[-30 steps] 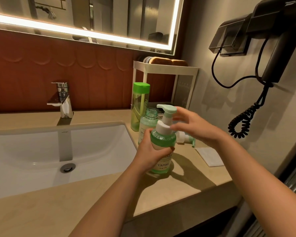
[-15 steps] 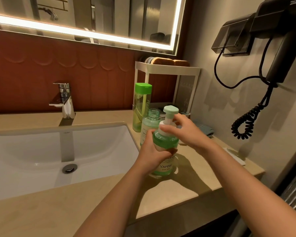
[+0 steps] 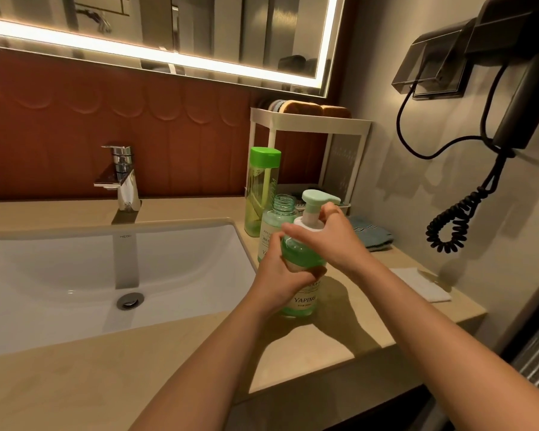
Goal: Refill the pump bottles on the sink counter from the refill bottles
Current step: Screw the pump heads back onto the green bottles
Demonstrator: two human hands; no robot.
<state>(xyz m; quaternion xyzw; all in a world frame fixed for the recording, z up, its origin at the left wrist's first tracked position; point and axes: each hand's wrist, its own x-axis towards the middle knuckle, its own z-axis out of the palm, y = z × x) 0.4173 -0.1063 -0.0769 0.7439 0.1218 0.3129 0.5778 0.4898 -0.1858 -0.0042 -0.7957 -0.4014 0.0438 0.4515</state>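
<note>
Beige stone counter (image 3: 75,384) fills the near ground, with a white basin (image 3: 75,275) sunk into its left half; 2 bare forearms cross it from the near right toward the middle of the scene. They meet at the pump bottle (image 3: 304,301), which stands on the counter just right of the basin's near corner; its long axis runs straight up, base on the stone, pump head (image 3: 316,199) on top with the spout pointing right, green liquid up to the shoulder.

Both hands are already on it, so neither has any reach to make. The left hand (image 3: 280,275) comes in from the near left and wraps the body at mid height, fingers and thumb curled round it. The right hand (image 3: 330,237) comes over from the right and sits higher, fingertips pinching the white collar (image 3: 307,223) under the pump head, wrist bent so the palm faces down and left.

The coming move turns on that stacking: 1 hand low to brace, 1 hand high on the thread, both about the same upright axis. It looks like a twist of the collar, probably tightening since the bottle seems full; the direction cannot be told.

Just behind stands an open bottle (image 3: 274,222) with a bare threaded neck; whether the 2 touch is hidden by the hands. A tall bottle (image 3: 260,194) with a green cap stands farther back and left. A folded white cloth (image 3: 423,284) lies to the right, and farther back sit a blue cloth (image 3: 371,233) and a white rack (image 3: 311,122); the faucet (image 3: 123,181) rises behind the basin at the far left, and a hair dryer (image 3: 517,98) hangs on the right wall.
</note>
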